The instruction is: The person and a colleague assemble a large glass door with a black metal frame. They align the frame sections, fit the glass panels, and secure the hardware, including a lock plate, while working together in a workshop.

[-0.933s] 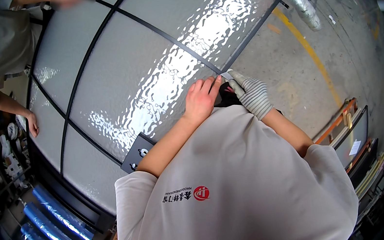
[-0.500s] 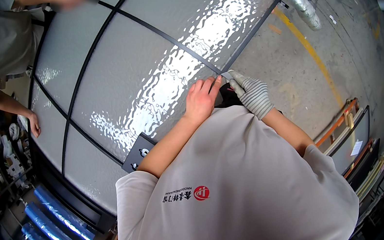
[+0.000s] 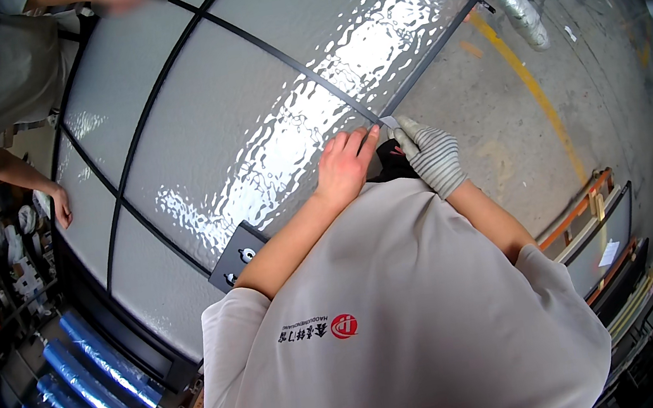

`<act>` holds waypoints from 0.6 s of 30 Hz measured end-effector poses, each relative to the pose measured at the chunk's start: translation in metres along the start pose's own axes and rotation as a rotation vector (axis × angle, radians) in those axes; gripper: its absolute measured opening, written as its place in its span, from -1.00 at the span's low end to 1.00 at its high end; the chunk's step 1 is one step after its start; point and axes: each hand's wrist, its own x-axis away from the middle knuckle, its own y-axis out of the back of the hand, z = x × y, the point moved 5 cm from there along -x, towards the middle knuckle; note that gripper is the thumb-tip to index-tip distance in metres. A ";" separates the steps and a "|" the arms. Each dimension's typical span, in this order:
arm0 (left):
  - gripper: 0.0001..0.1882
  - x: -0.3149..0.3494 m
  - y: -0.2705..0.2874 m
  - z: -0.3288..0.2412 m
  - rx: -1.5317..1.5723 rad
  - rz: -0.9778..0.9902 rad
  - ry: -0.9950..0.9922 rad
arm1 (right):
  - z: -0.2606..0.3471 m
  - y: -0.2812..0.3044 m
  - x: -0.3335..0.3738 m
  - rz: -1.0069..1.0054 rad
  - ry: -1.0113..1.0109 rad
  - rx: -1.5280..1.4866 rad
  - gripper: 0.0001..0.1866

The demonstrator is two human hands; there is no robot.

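Note:
A large panel of rippled glass (image 3: 236, 91) lies flat in front of me, crossed by dark bars (image 3: 272, 51). My left hand (image 3: 343, 170) is bare. Its fingers stretch over the glass, with the fingertips at the spot where a bar meets the dark frame edge (image 3: 438, 50). My right hand (image 3: 433, 160), in a striped grey-white glove, is closed on a small flat pale blade (image 3: 389, 122), likely a scraper. The blade's tip is at that same joint; its handle is hidden in the glove. By my left forearm, a dark lock plate (image 3: 238, 256) with round fittings sits at the panel's near edge.
Across the panel to the left, a co-worker (image 3: 2, 91) rests one hand (image 3: 62, 208) on its edge; the other hand is blurred. Blue film-wrapped rolls (image 3: 89, 383) lie at lower left. Framed panels (image 3: 598, 233) lean at right. A silver wrapped roll (image 3: 518, 14) lies beyond the frame edge.
My right hand has drawn back slightly to the right, and more of the blade shows. My left hand stays about where it was. The whole view has shifted a little.

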 end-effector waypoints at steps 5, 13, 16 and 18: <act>-0.50 0.000 -0.001 0.000 -0.039 0.023 -0.001 | 0.004 0.006 -0.001 0.070 -0.103 -0.003 -0.65; -0.51 -0.001 0.001 -0.001 -0.036 0.032 0.010 | 0.008 0.008 -0.001 0.090 -0.051 0.035 -0.66; -0.52 0.000 0.000 -0.001 -0.029 0.034 0.016 | 0.003 0.004 0.000 0.070 -0.072 0.001 -0.66; -0.52 0.000 0.001 -0.001 -0.019 0.040 0.024 | 0.003 0.004 0.000 0.048 -0.040 0.006 -0.66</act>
